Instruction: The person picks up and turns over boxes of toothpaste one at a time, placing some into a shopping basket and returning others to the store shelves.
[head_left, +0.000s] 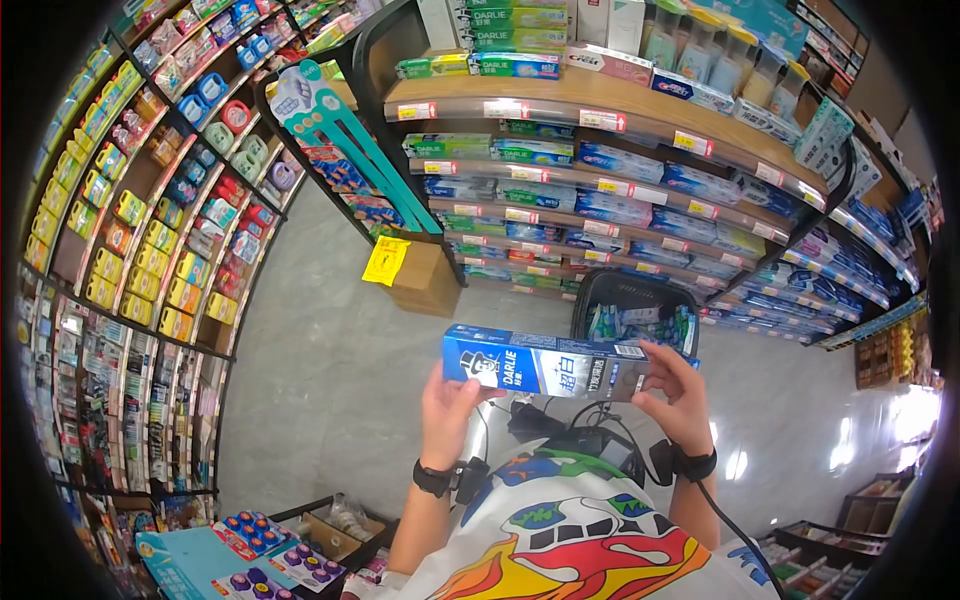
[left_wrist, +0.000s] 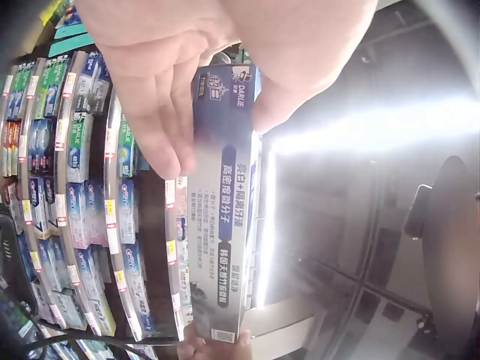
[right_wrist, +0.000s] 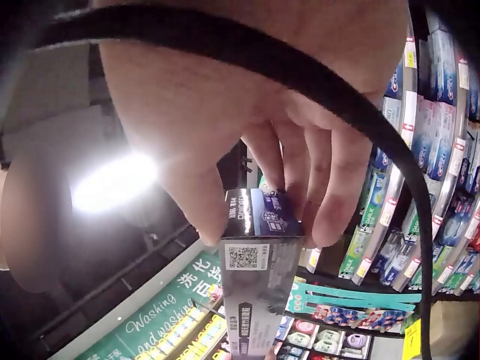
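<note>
A blue, white and dark Darlie toothpaste box (head_left: 545,362) is held lengthwise between both hands in front of the chest. At its left end, my left hand (head_left: 447,412) pinches it, the thumb lying on the front face. My right hand (head_left: 682,402) holds the opposite end between thumb and fingers. The left wrist view shows a printed side of the box (left_wrist: 217,202), with the left hand (left_wrist: 217,45) around its near end. In the right wrist view the right hand (right_wrist: 262,112) grips the box's end near a QR code.
Beyond the box, a dark basket (head_left: 640,277) containing green and blue packs stands on the floor before toothpaste shelves (head_left: 445,90). A cardboard box (head_left: 425,290) with a yellow sign (head_left: 387,260) sits to its left. Bottle-filled shelves (head_left: 75,255) line the left side. A cable (head_left: 735,525) hangs by the right arm.
</note>
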